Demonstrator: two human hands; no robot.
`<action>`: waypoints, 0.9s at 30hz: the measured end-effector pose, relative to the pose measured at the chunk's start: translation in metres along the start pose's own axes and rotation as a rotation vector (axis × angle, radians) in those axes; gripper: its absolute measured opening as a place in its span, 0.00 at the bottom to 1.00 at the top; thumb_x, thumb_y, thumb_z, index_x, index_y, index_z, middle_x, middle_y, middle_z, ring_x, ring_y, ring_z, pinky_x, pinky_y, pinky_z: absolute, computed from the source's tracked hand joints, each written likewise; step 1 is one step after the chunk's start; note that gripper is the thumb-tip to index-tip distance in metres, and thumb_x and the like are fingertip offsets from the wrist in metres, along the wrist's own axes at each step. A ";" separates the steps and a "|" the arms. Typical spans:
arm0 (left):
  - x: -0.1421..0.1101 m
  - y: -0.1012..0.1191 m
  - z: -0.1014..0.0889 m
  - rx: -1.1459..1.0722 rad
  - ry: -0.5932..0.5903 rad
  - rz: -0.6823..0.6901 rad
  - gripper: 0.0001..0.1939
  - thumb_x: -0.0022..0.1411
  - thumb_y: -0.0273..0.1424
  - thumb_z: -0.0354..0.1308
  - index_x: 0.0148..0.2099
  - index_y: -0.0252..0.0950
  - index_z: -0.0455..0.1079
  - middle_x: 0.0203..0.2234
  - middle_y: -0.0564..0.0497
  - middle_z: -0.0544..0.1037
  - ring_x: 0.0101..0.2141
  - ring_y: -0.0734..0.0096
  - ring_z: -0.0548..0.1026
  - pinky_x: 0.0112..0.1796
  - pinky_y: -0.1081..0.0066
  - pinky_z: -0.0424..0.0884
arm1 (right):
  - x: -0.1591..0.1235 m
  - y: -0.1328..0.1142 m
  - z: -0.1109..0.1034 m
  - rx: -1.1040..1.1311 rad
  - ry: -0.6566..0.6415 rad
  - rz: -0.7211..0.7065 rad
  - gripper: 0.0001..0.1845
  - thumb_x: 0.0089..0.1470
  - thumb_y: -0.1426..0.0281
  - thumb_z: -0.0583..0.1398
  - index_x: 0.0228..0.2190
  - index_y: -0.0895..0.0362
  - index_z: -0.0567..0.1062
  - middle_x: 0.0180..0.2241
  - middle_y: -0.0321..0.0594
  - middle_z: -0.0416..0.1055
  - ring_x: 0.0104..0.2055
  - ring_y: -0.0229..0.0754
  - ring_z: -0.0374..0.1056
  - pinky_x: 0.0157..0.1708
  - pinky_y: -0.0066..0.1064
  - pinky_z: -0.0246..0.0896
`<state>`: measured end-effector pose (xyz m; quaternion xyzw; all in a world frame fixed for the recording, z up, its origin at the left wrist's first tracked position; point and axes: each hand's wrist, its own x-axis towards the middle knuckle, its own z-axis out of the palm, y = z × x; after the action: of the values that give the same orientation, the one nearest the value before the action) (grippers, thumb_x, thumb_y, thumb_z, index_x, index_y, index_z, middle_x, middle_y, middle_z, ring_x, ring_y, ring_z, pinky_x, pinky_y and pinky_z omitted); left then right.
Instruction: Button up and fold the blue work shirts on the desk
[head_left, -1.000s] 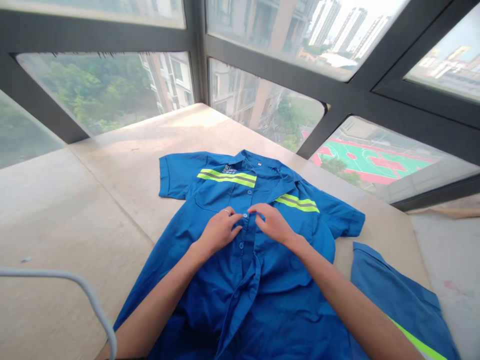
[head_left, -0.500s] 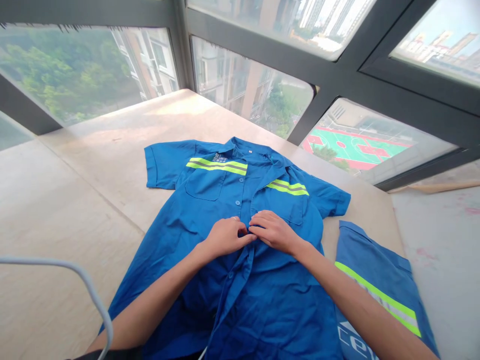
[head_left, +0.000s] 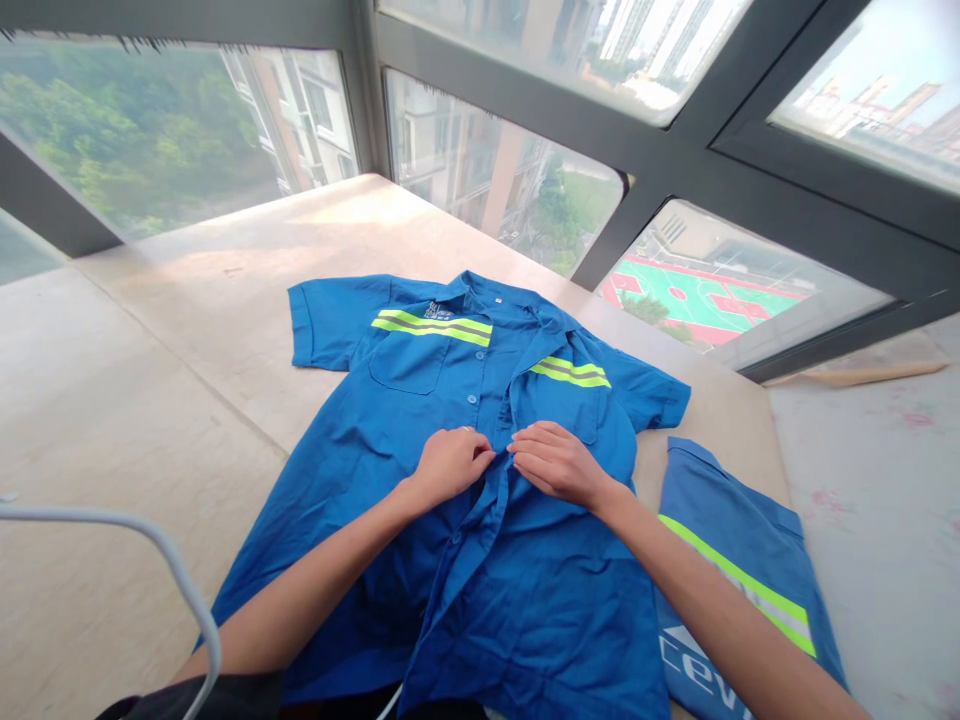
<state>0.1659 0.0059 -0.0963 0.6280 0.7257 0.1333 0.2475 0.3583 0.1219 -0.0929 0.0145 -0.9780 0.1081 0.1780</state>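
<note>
A blue short-sleeved work shirt [head_left: 345,490] with yellow-green reflective stripes lies front side up, its collar away from me. My left hand [head_left: 454,465] is closed at the left front edge, thumb and fingers pinching the cloth around the button line. Opposite it, my right hand [head_left: 555,462] pinches the edge of the right front panel. A small gap separates the fingertips of the two hands. Two buttons [head_left: 472,399] show above my left hand, with the front parted there. Whatever button lies under my fingers is hidden.
A folded blue garment [head_left: 739,500] with a reflective stripe and white lettering lies right of the shirt, partly behind my right forearm. A white cable or tube [head_left: 161,545] curves at the lower left. Grey window frames [head_left: 360,95] bound the pale ledge [head_left: 172,380].
Both hands have moved down the front from an upper button and closed on the cloth. Since half a second ago the fingertips have drawn slightly apart. The view has shifted.
</note>
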 end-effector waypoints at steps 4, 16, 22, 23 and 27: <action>0.001 0.000 0.002 -0.047 0.081 -0.076 0.12 0.64 0.35 0.52 0.36 0.39 0.77 0.35 0.50 0.80 0.37 0.66 0.76 0.35 0.70 0.64 | 0.001 0.001 -0.006 -0.022 -0.070 0.007 0.10 0.64 0.70 0.54 0.36 0.54 0.75 0.37 0.42 0.78 0.48 0.43 0.71 0.55 0.42 0.59; 0.005 -0.008 0.004 -0.090 0.148 -0.109 0.13 0.68 0.36 0.49 0.37 0.37 0.73 0.36 0.49 0.78 0.39 0.67 0.75 0.36 0.71 0.63 | 0.045 0.001 0.002 -0.173 -0.364 0.243 0.28 0.60 0.67 0.60 0.60 0.58 0.65 0.40 0.48 0.75 0.38 0.48 0.71 0.38 0.35 0.61; 0.006 -0.016 -0.009 -0.324 0.075 -0.059 0.15 0.68 0.37 0.48 0.40 0.35 0.74 0.36 0.49 0.79 0.37 0.66 0.76 0.36 0.72 0.66 | 0.059 0.007 0.010 -0.049 -0.286 0.154 0.30 0.50 0.62 0.70 0.51 0.61 0.70 0.49 0.51 0.71 0.51 0.53 0.66 0.51 0.43 0.59; 0.005 -0.018 -0.015 -0.365 0.036 -0.036 0.16 0.68 0.37 0.48 0.39 0.34 0.74 0.34 0.49 0.79 0.35 0.67 0.76 0.35 0.72 0.67 | 0.056 0.009 0.012 -0.015 -0.269 0.152 0.29 0.50 0.62 0.70 0.50 0.60 0.71 0.48 0.50 0.72 0.51 0.52 0.66 0.54 0.45 0.56; -0.005 -0.026 -0.038 -0.244 -0.044 0.043 0.13 0.62 0.38 0.55 0.40 0.36 0.75 0.33 0.51 0.79 0.34 0.67 0.75 0.34 0.72 0.66 | 0.046 0.015 0.021 -0.006 -0.238 0.102 0.18 0.55 0.66 0.67 0.46 0.58 0.74 0.41 0.44 0.74 0.47 0.47 0.67 0.59 0.49 0.48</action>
<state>0.1244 0.0008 -0.0759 0.6114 0.6849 0.2121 0.3348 0.3067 0.1330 -0.0985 -0.0232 -0.9919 0.1117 0.0550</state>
